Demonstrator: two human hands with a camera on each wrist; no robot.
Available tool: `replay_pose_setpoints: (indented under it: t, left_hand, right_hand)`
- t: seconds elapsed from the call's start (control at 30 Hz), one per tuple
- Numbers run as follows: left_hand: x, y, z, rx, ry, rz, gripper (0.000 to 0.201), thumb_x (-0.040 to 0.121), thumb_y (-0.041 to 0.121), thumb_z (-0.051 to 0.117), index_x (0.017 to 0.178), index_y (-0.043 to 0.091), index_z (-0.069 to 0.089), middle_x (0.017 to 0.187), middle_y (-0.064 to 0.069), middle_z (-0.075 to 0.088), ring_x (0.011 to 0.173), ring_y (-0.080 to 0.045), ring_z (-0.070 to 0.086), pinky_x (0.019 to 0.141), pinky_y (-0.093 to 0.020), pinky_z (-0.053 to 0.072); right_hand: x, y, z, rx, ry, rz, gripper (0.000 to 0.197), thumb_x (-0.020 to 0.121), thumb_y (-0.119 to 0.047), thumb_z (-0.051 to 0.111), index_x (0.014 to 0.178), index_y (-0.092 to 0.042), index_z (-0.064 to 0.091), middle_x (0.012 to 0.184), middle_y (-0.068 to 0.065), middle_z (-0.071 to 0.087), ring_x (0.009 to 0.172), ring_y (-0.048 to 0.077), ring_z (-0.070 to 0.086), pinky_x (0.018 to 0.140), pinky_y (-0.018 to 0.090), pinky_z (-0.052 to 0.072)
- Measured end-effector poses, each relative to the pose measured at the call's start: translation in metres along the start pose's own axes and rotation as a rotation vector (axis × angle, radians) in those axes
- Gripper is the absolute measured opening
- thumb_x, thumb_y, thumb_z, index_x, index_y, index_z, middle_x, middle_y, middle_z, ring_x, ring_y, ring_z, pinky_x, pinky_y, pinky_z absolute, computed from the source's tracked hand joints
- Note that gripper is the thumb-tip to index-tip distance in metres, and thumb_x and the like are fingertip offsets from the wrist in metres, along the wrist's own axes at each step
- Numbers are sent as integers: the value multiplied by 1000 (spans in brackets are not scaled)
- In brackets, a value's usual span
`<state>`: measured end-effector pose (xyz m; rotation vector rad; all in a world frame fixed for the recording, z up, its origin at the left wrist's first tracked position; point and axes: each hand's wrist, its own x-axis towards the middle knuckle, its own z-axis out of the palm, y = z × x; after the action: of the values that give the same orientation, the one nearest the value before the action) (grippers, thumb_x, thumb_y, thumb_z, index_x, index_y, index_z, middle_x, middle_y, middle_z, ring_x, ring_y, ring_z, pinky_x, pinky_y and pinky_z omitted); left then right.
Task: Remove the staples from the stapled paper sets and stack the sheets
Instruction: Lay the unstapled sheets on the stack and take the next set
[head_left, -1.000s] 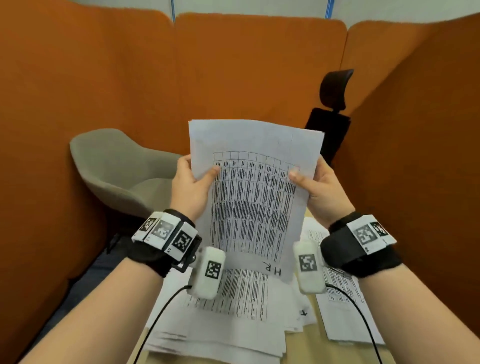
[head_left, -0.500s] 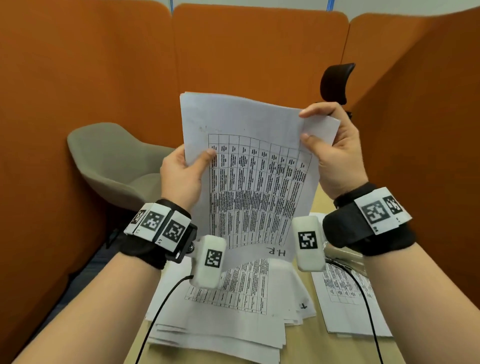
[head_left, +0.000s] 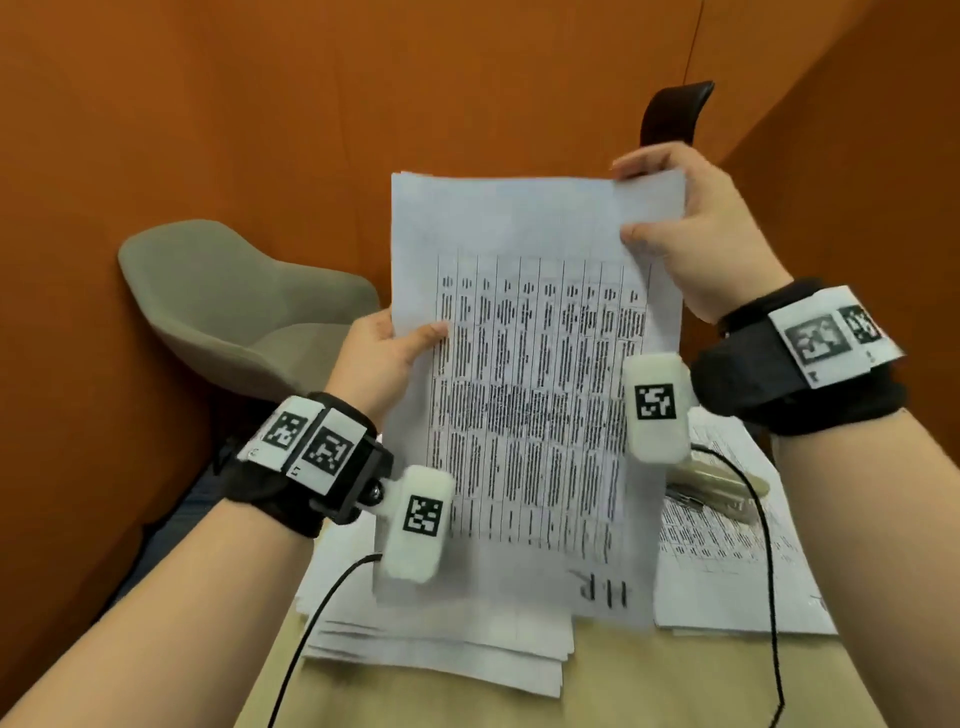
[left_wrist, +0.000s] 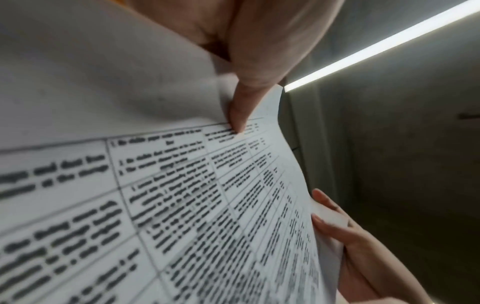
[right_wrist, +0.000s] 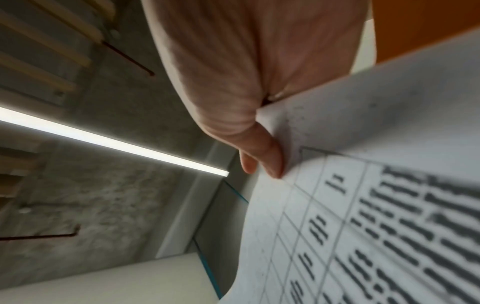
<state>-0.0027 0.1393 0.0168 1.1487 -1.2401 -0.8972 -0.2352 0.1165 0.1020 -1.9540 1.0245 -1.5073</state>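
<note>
since 0.5 s ago the held paper set has swung more upright and the view has closed in. orange partition walls surround a grey chair and a black chair headrest. on the table lie a loose stack of sheets and another printed sheet. left hand pinches the set's left edge; right hand grips its top right corner. a pale tool is half hidden behind the right wrist camera; no staple can be made out.
</note>
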Motion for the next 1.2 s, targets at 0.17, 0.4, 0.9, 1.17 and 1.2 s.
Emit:
replay_pose_setpoints:
  t: [0.17,0.4,0.9,1.17,1.2]
  left_hand:
    - [-6,-71,7,135,-47,-268,19,85,13,65,104,14,65,112,-11,67,106,-26,62,101,-45,43]
    - [-15,-105,17,255,-32,-446,31,83,14,68,112,3,61,110,-11,65,102,-28,59,91,-35,45]
    - [-32,-109,23,285,2,-293,30,89,14,60,118,4,59,113,-10,64,105,-26,59,90,-32,43]
    - [-44,-99,28,346,-11,-164,31,92,17,56,121,7,58,116,-8,64,98,-18,57,85,-27,41]
    - [-47,-99,28,346,-13,-157,31,91,17,56,121,8,58,114,-7,64,97,-17,57,85,-26,41]
  right_hand:
    - [-19,74,22,-243,-121,372,47,68,-1,58,91,-42,57,121,3,52,101,24,58,86,38,51]
    - [-52,126,28,-369,-206,519,47,93,-15,53,138,-17,42,128,4,48,113,20,51,87,20,43]
    - [-88,171,-23,-1026,-225,846,26,86,-18,64,95,3,52,84,11,55,72,22,54,65,28,49]
    - [-52,115,2,32,287,361,45,68,-17,69,109,-12,52,106,9,64,97,23,63,87,38,52]
    - [-53,116,7,79,261,340,39,67,-16,67,103,-14,53,103,11,65,95,24,64,85,37,53]
